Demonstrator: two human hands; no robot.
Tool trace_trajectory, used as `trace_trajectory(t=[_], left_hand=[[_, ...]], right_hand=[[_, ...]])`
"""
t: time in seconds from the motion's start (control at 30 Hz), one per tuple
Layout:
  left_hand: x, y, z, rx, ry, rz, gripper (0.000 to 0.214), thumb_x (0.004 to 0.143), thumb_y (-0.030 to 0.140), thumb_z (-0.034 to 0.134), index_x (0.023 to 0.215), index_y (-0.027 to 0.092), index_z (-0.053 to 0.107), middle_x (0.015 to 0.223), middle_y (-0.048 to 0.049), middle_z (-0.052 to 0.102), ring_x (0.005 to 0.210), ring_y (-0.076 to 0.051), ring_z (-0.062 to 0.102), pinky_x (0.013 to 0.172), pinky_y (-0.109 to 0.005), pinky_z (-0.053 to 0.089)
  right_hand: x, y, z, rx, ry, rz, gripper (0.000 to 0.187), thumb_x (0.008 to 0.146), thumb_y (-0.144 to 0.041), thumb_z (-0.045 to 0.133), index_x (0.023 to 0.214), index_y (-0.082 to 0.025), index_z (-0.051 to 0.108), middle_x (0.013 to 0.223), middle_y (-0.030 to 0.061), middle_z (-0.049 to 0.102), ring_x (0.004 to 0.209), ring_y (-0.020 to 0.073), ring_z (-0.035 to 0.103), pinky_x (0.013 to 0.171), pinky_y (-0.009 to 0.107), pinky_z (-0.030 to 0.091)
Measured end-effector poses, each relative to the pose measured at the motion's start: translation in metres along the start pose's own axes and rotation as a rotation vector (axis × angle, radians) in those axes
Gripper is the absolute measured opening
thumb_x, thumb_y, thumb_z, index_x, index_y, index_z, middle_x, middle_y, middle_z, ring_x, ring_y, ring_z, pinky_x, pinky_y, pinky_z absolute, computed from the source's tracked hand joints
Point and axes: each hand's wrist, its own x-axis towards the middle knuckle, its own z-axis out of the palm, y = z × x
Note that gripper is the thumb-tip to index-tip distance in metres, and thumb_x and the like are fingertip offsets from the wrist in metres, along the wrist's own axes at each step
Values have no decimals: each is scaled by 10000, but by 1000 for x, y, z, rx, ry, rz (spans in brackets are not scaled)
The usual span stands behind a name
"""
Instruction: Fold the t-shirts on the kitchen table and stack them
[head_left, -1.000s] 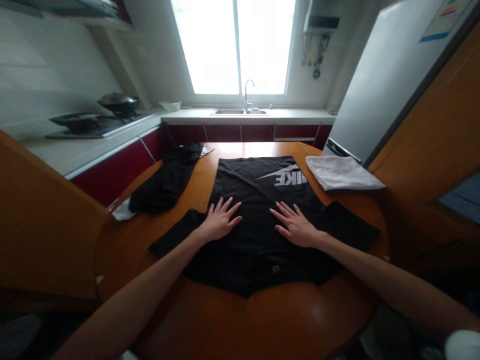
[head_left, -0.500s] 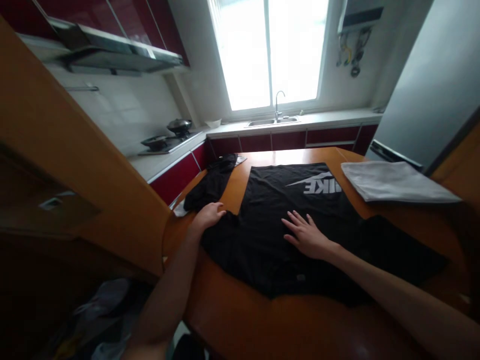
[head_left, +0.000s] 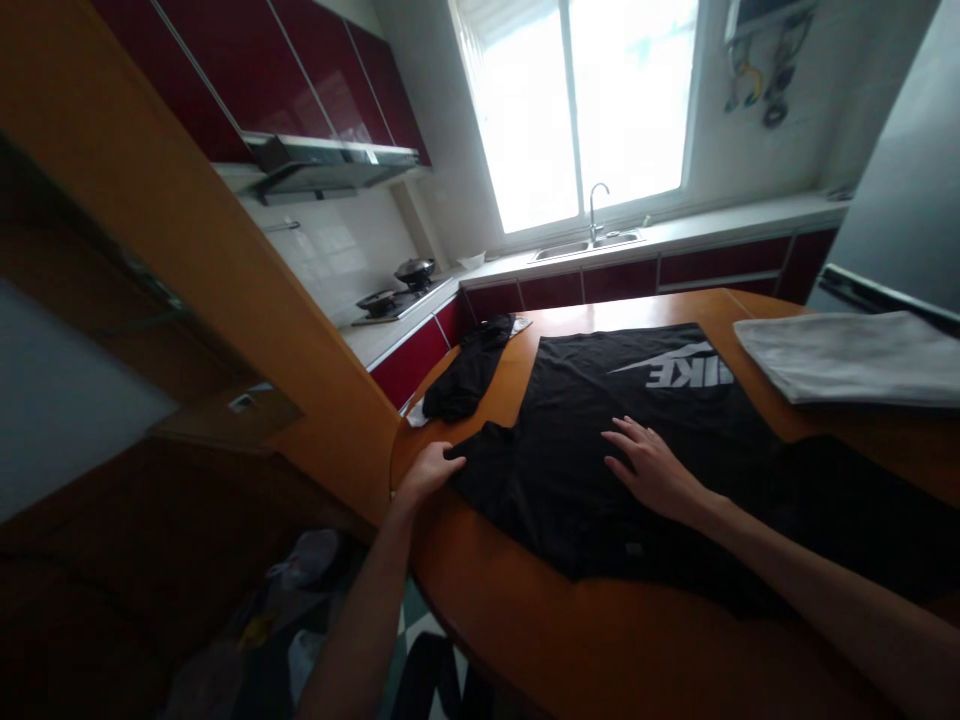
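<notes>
A black T-shirt with a white logo print lies spread over the wooden table, its collar end nearest me and the print at the far right. At the shirt's left sleeve end, my left hand is closed on the edge of the cloth, thumb and fingers pinching it. My right hand rests palm down near the middle of the shirt, fingers outstretched and holding nothing. The shirt's other sleeve spreads to the right, partly behind my right forearm.
Dark folded clothing lies at the table's far left. On the right side sits a folded white cloth. The wooden table has a rounded edge. Beyond are a sink, a stove with pans, and bags lower left.
The view has turned left, so everything sits further right. My left hand has drawn the sleeve outward to the left, and it lies straighter. My right hand stays on the shirt.
</notes>
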Motion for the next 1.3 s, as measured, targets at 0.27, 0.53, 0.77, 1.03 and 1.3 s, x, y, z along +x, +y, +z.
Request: trace_trajectory(t=[0.27, 0.53, 0.77, 1.03, 1.3], left_hand=[[-13, 93, -9, -267, 5, 304, 243, 722, 360, 696, 846, 186, 580, 705, 37, 581, 637, -134, 571, 532, -211, 429], [24, 139, 43, -280, -317, 402, 246, 873, 378, 653, 972, 155, 682, 890, -67, 714, 724, -152, 681, 585, -227, 503], [41, 103, 82, -115, -2, 845, 286, 963, 208, 477, 1017, 191, 758, 1159, -102, 725, 1109, -219, 672, 1022, -401, 507], [40, 90, 98, 409, -277, 688, 553, 1042, 475, 394, 1572, 337, 321, 1679, -65, 180, 1560, -305, 47, 1195, -668, 39], [44, 93, 85, 230, -84, 638, 510, 1056, 393, 340, 1549, 273, 387, 1648, -77, 292, 1545, -262, 186, 1223, -601, 123]], right_hand=[[4, 4, -1, 123, 72, -17, 362, 937, -305, 564, 1246, -158, 681, 1448, 173, 542, 1409, 327, 447, 1174, 512, 369], [1, -3, -3, 143, 45, -26, 326, 939, -255, 563, 1210, -136, 700, 1418, 182, 569, 1372, 321, 495, 1158, 502, 401], [-13, -39, -6, 207, -27, -187, 332, 979, -285, 523, 1240, -167, 693, 1399, 135, 602, 1324, 265, 539, 1137, 447, 432], [-32, -71, -6, 191, -380, -371, 587, 1019, -510, 458, 1530, -223, 439, 1624, 123, 327, 1524, 278, 238, 1241, 549, 177], [-29, -63, -3, 175, -410, -346, 602, 1028, -541, 414, 1541, -226, 419, 1635, 121, 288, 1532, 273, 206, 1238, 566, 148]])
